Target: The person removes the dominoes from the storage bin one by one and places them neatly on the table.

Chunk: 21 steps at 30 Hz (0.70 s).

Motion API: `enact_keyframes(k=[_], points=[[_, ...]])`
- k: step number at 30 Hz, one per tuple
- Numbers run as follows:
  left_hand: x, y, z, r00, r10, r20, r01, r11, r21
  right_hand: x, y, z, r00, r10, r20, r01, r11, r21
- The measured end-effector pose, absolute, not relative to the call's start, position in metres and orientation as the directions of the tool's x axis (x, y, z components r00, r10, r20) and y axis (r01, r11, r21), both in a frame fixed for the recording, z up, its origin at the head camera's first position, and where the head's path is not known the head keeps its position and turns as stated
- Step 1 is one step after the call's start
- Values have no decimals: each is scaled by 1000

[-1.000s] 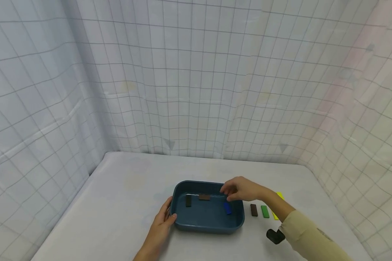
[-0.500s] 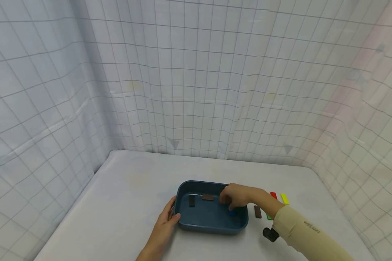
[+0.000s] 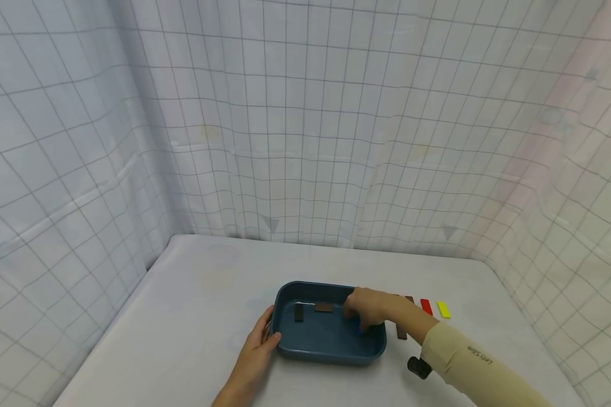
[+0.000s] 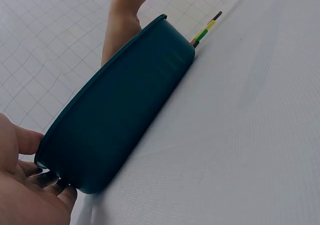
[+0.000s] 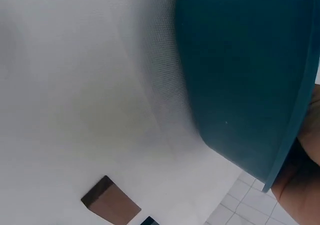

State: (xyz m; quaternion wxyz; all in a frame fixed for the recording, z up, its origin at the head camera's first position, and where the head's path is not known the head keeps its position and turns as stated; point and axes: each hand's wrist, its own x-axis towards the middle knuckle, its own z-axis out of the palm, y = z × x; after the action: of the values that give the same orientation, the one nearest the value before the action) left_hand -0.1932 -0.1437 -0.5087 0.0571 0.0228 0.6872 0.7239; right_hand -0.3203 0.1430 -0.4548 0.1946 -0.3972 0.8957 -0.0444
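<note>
A dark teal tray [image 3: 331, 345] sits on the white table [image 3: 193, 316], low and centre in the head view. Inside it, near the far wall, lie two dark brown blocks: one standing lengthwise [image 3: 298, 312] toward the tray's left end, the other lying crosswise [image 3: 323, 307] just right of it.

The right hand [image 3: 369, 310] reaches down into the tray's right end, fingers curled toward the floor of the tray. What lies under them is covered by the hand, so whether its grip is clenched on anything or released cannot be told. The right wrist view shows only the tray's outer wall [image 5: 250, 75] and a sliver of the hand at the lower right edge of the frame.

The left hand [image 3: 259, 342] rests against the tray's left end, fingers relaxed and spread along the wall, thumb near the rim; the left wrist view shows the fingertips [image 4: 55, 182] touching the base of the tray's corner, pressing rather than clasping.

To the right of the tray, on the table, a brown block [image 3: 401, 330] lies partly behind the right forearm, with a red block [image 3: 426, 306] and a yellow block [image 3: 443, 309] further right, side by side. Another dark piece [image 3: 409, 299] peeks out just above the wrist, mostly cut off. A black object [image 3: 417, 367] shows under the beige sleeve [image 3: 468, 367]; its shape is hard to make out.
</note>
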Motion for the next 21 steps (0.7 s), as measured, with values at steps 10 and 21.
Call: enact_keyframes(k=[10,21], points=[[-194,-143,-512,-991,106,-78,-83,-48,995,-326,148,-466,-548,-806,-223,-648,578,-496],[-195,-144,-511,-990,111,-84,-89,-49,995,-330,161,-459,-612,-785,-91,-438,433,-788]])
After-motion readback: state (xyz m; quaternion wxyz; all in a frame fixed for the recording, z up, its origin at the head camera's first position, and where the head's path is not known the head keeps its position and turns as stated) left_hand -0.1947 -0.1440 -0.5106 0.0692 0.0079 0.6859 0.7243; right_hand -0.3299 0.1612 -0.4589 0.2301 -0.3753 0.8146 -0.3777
